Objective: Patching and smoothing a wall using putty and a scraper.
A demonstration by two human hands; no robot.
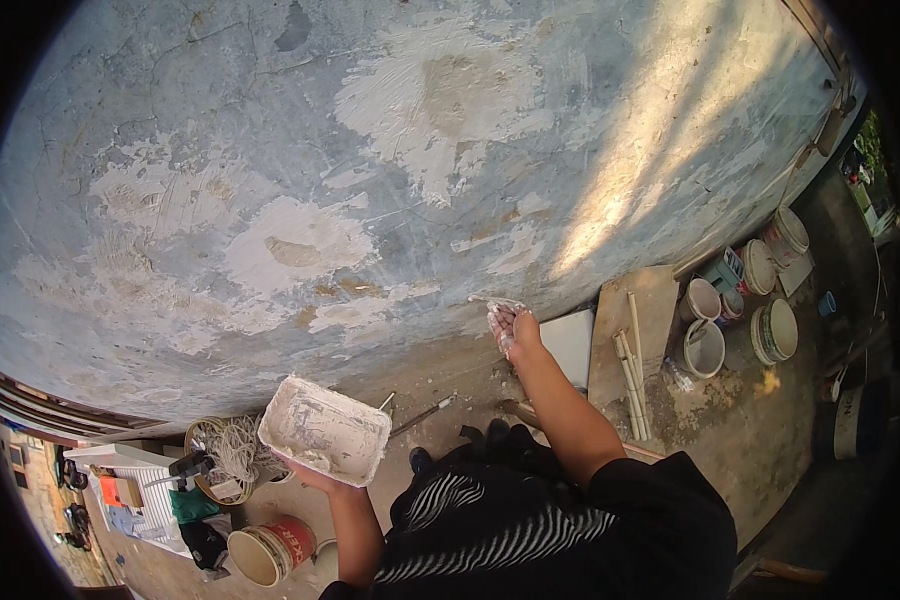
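My left hand grips a rectangular plastic tub from below at its near side. Its walls are smeared with whitish putty, and a little putty lies along the near inner edge. My right hand, its fingers coated in white, is closed on a putty knife seen nearly edge-on, close to the lower part of the wall. Most of the knife's handle is hidden by the fingers. The blue-grey wall in front of me bears rough white putty patches, some with beige middles.
Several buckets stand at the right beside a board with bamboo sticks on it. To the left are a basket of tangled string, a red-and-white bucket and a white rack. A thin rod lies by the wall.
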